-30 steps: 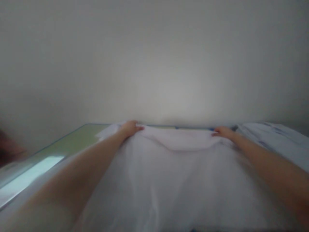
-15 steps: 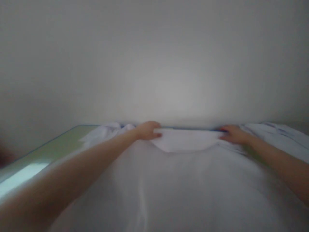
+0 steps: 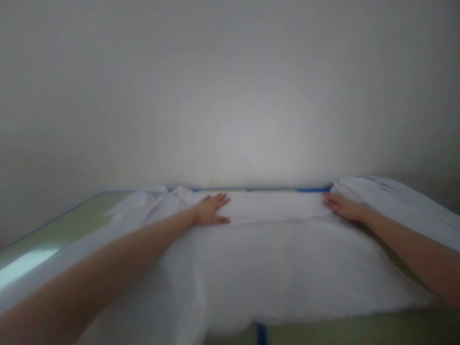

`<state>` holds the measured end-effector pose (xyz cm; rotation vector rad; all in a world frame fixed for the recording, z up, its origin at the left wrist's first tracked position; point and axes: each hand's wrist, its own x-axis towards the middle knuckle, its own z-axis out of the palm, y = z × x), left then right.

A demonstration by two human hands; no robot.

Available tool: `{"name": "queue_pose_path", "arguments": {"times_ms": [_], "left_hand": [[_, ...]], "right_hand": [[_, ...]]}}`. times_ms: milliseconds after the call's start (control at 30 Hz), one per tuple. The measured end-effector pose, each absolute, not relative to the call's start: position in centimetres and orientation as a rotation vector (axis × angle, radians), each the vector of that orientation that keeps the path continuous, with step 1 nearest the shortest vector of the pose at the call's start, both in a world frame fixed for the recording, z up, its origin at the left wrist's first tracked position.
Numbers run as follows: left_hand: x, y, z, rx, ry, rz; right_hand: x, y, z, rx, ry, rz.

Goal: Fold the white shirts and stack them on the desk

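White cloth, seemingly a garment (image 3: 266, 263), lies spread over the table, with a straight folded strip along its far edge. My left hand (image 3: 212, 210) rests flat on the left end of that strip, thumb and fingers spread apart. At the strip's right end lies my right hand (image 3: 341, 206), its fingers stretched toward the left over the cloth; they look slightly blurred. Whether any cloth lies under the right fingertips is hidden.
The green table (image 3: 82, 215) has blue edging and meets a plain grey wall (image 3: 233, 96). Crumpled white cloth (image 3: 388, 196) lies at the far right, and more bunches up at the far left. A bright light reflection shows on the table's left side.
My left hand has let go of the strip's edge and spread flat. The strip lies flatter and straighter. The cloth's near edge has come into view, with green table and a blue strip below it.
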<state>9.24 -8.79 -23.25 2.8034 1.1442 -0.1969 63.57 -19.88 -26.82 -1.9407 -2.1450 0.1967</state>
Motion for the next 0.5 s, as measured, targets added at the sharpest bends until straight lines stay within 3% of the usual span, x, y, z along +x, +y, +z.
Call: {"name": "queue_pose_path", "arguments": {"times_ms": [500], "left_hand": [[8.7, -8.6, -23.2, 2.810, 1.146, -0.207]], "right_hand": [[60.3, -21.6, -25.1, -1.625, -2.581, -0.209]]}}
